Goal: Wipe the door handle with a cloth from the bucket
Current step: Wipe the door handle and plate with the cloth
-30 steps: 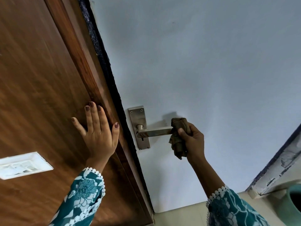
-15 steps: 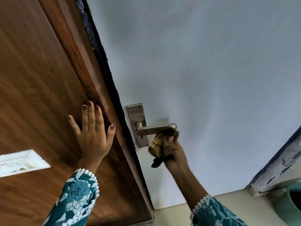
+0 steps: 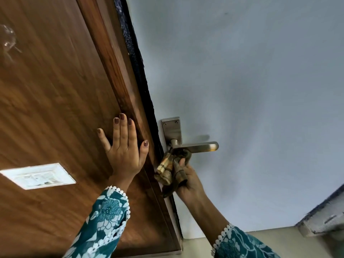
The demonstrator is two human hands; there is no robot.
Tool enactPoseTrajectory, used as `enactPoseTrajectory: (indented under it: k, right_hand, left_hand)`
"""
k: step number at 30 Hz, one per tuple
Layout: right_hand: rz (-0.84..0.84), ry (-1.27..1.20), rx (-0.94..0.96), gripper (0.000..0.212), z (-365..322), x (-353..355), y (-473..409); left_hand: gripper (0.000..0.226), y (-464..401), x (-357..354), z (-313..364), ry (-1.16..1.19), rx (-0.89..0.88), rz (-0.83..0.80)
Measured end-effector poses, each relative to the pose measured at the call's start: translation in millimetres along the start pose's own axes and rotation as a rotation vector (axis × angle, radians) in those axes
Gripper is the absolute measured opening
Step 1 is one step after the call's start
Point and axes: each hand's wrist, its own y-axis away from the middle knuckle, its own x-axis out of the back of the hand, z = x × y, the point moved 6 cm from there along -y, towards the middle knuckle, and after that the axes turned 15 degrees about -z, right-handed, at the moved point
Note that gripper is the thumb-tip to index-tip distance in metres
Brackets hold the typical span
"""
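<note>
- Since a second before, the right hand (image 3: pixel 188 180) had slid the cloth (image 3: pixel 172 169) off the far tip of the door handle (image 3: pixel 195 147) and inward, under the lever's root near the spindle.
- That cloth, brownish and bunched, was pressed up against the lever's underside, just above the right hand's fingers; the aim was probably to reach the underside and the joint, where grime tends to sit.
- The right hand was closed around the cloth, thumb on top, with a tail of fabric hanging below the fist.
- Beyond the right hand, the lever's free end stood bare and showed an orange, rust-like patch, so wiping looked unfinished.
- Above the cloth, the backplate (image 3: pixel 171 129) sat fixed to the pale door face (image 3: pixel 251 90).
- The left hand (image 3: pixel 124 146) lay flat and empty, fingers spread, on the wooden panel (image 3: pixel 55 99) across the dark frame edge, likely as a brace.
- A white switch plate (image 3: pixel 38 175) sat further left of that hand.
- No bucket was visible.
</note>
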Motion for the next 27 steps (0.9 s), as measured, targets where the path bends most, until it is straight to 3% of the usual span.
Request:
enactPoseTrajectory:
  k: [2, 6, 10, 14, 16, 18, 20, 23, 27]
  right_hand:
    - [-0.007, -0.004, 0.040, 0.022, -17.5, 11.6, 0.7]
    - [-0.031, -0.172, -0.036, 0.026, -14.9, 11.5, 4.9]
    - [-0.038, -0.387, -0.085, 0.053, 4.9, 13.6, -2.5]
    - [-0.090, -0.356, -0.089, 0.026, 12.0, 3.4, -5.6]
    - [-0.098, -0.267, -0.106, 0.023, 15.2, -4.5, -3.8]
    - [-0.081, 0.004, -0.130, 0.025, 9.7, -2.2, 2.8]
    - [-0.019, 0.463, -0.064, 0.027, -12.3, 6.8, 20.7]
    - [0.151, 1.081, 0.240, 0.029, -64.9, 17.3, 61.1]
    - [0.262, 1.485, 0.697, 0.042, -119.7, 3.4, 90.8]
  left_hand:
    - [0.063, -1.8, 0.3, 1.8, 0.002, 0.002, 0.004]
    - [0.063, -4.6, 0.0, 5.0, -0.003, 0.003, 0.012]
    - [0.063, -3.7, -1.3, 3.9, -0.010, 0.006, 0.003]
    - [0.064, -4.4, -0.4, 4.0, -0.008, 0.005, 0.010]
    - [0.064, -4.3, 0.1, 3.4, -0.004, 0.006, 0.014]
    - [0.064, -3.8, 0.7, 3.9, 0.004, 0.005, 0.010]
    - [0.064, -3.7, 0.8, 5.6, 0.025, 0.018, 0.005]
    - [0.063, -2.8, 1.1, 9.6, 0.041, 0.062, 0.029]
    - [0.065, -2.5, 0.6, 13.4, 0.049, 0.085, 0.021]
